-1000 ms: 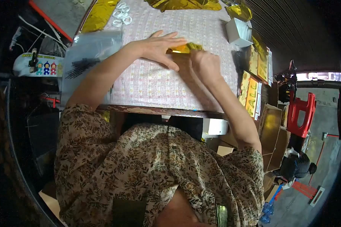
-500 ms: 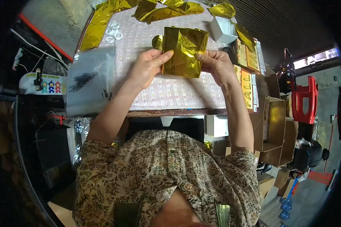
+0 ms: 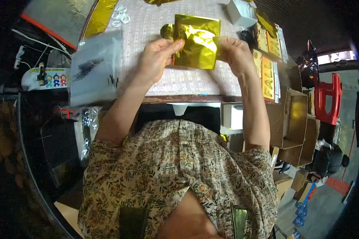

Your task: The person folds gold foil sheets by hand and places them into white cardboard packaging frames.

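A flat, folded gold foil balloon (image 3: 197, 44), squarish and shiny, is held up over the table between my two hands. My left hand (image 3: 159, 55) pinches its left edge, thumb in front and fingers behind. Just above that hand a small rounded gold flap (image 3: 167, 31) sticks out to the left. On the opposite side, my right hand (image 3: 235, 51) has its fingers closed at the foil's right edge; its fingertips are partly hidden. Bright light reflects off the foil's middle.
The table (image 3: 147, 85) has a pale patterned cover. Clear plastic bags (image 3: 93, 75) with thin black sticks lie left, white rings (image 3: 120, 16) behind them. At right are a white box (image 3: 242, 14), yellow "FALL" packs (image 3: 268, 79) and an open cardboard box (image 3: 295, 119).
The view has shifted, so the table sits higher in the picture. The foil's face has turned and catches more light. My right thumb has slid from its front to the right edge.
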A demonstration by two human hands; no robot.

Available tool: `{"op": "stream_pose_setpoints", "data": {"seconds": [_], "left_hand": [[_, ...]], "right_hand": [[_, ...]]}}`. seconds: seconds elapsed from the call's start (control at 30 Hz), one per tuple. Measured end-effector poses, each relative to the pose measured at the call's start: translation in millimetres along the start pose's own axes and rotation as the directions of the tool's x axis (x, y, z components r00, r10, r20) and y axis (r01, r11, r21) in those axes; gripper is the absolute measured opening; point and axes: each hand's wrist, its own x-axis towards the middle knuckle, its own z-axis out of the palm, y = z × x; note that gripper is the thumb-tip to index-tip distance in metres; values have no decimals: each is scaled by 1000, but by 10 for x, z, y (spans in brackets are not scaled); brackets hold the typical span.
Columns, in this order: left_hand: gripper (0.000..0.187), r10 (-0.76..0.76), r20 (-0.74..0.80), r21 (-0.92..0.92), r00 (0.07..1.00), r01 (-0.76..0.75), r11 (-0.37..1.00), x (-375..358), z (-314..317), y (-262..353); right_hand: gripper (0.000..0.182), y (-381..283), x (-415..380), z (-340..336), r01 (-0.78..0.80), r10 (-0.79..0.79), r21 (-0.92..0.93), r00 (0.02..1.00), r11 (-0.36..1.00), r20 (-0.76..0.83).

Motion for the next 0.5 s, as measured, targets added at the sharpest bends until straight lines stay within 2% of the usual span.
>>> {"op": "stream_pose_setpoints", "data": {"seconds": [0.07, 0.2, 0.33, 0.47, 0.5], "left_hand": [[19, -34, -6, -14, 999, 34, 999, -7, -6, 68], [21, -53, 4, -8, 999, 53, 999, -1, -65, 49], [25, -44, -17, -54, 999, 43, 998, -22, -60, 52], [32, 24, 70, -191, 997, -11, 981, -67, -105, 141], [34, 40, 96, -240, 995, -16, 971, -69, -127, 164]], "right_hand": [[21, -32, -12, 24, -11, 12, -126, 1000, 992, 1], [17, 57, 15, 42, -49, 46, -122, 999, 991, -25], [14, 149, 94, 10, -70, 70, -19, 997, 997, 10], [14, 117, 38, 59, -74, 74, 37, 997, 997, 11], [14, -6, -84, 139, -13, 10, -101, 1000, 995, -29]]}}
